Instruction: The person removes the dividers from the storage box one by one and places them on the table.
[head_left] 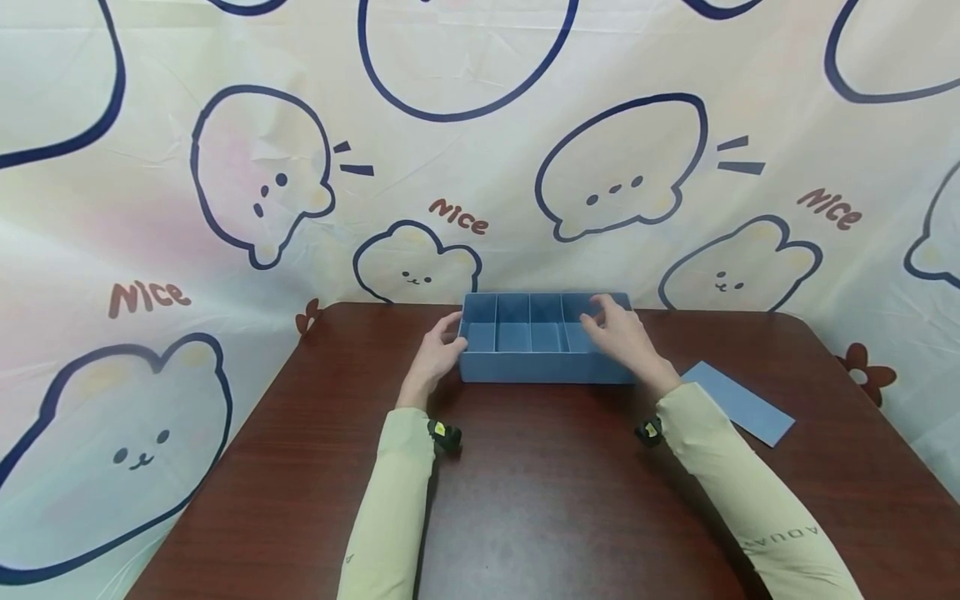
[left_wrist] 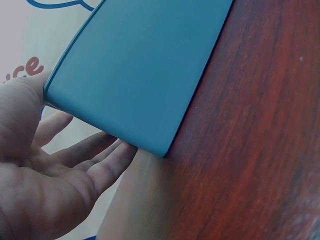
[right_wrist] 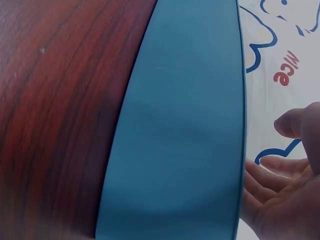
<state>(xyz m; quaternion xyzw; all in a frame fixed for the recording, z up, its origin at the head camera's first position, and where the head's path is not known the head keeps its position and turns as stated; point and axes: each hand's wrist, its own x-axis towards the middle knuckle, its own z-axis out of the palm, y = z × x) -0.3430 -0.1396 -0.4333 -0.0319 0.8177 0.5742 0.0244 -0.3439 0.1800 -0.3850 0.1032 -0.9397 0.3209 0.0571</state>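
A blue box (head_left: 547, 367) with an open top stands lengthwise across the far part of the table, divided into several compartments in a row. My left hand (head_left: 437, 354) holds its left end, the thumb at the rim by the front corner and the fingers against the outer end wall. The left wrist view shows the fingers of that hand (left_wrist: 55, 185) touching this end; the thumb tip is hidden behind the rim. Over the rightmost compartment hovers my right hand (head_left: 622, 335), fingers spread and loosely bent, with nothing visible in them.
A flat blue rectangular panel (head_left: 742, 404) lies on the dark brown wooden table (head_left: 540, 500), right of the box and partly behind the right sleeve. A pale cloth (head_left: 510, 167) printed with cartoon animals hangs behind the table's far edge.
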